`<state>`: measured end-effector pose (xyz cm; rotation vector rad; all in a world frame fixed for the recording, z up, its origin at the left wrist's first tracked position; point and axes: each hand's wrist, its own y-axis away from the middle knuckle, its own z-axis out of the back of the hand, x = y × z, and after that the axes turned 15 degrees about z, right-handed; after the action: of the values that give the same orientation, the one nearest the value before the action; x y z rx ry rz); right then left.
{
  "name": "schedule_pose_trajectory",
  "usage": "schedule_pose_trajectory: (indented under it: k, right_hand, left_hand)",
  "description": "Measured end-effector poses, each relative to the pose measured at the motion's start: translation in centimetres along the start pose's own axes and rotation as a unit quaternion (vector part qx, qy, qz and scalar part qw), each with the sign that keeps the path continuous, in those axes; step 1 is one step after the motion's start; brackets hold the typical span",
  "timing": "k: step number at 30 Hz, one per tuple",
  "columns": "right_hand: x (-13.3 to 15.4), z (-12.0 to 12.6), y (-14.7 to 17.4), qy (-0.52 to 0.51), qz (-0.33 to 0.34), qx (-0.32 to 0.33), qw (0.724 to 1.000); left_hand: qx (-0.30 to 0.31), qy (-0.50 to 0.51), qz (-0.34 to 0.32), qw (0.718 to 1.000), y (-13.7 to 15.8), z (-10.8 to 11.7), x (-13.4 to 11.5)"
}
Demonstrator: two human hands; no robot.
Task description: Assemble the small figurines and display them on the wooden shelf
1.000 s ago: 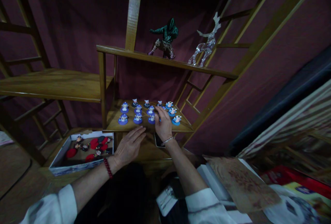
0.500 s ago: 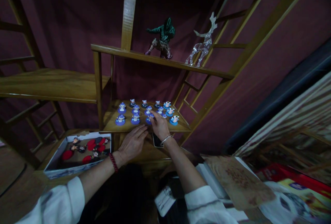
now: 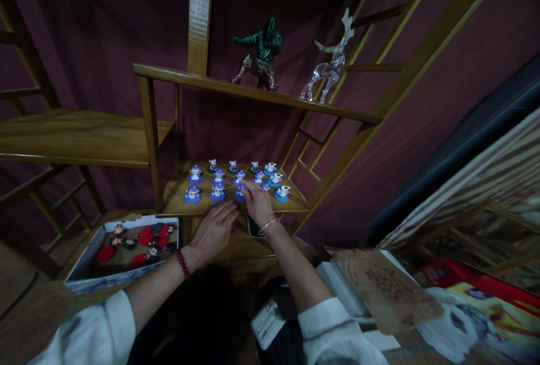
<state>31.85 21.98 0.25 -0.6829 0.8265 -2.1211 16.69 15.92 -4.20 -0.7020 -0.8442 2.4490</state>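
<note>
Small figurines on round bases stand in rows on the wooden shelf. Purple ones, such as the front-left purple figurine, fill the front and middle rows. Blue-based figurines line the right side, and dark-based ones stand at the back. My right hand reaches over the front row, its fingers closed around a purple figurine that they partly cover. Holding nothing, my left hand rests by the shelf's front edge with its fingers stretched out, below another purple figurine.
An open box of red-and-black figurines sits at lower left. A phone lies partly hidden under my right wrist. On the upper shelf stand a green crouching statue and a clear deer figure. Packaging is piled at right.
The view has shifted slightly, moving the shelf a little leftward in the picture. Both hands stay in nearly the same place, the right fingers still at the front-row purple figurine.
</note>
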Motion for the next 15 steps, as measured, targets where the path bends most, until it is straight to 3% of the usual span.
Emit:
schedule_pose_trajectory:
  k: [9, 15]
  right_hand:
    - [0.5, 0.0, 1.0, 0.033, 0.009, -0.030, 0.999]
    - [0.8, 2.1, 1.5, 0.065, 0.012, -0.087, 0.994]
  left_hand:
    - [-0.004, 0.000, 0.001, 1.000, 0.0, 0.0, 0.0]
    - [-0.003, 0.015, 0.010, 1.000, -0.2, 0.1, -0.3]
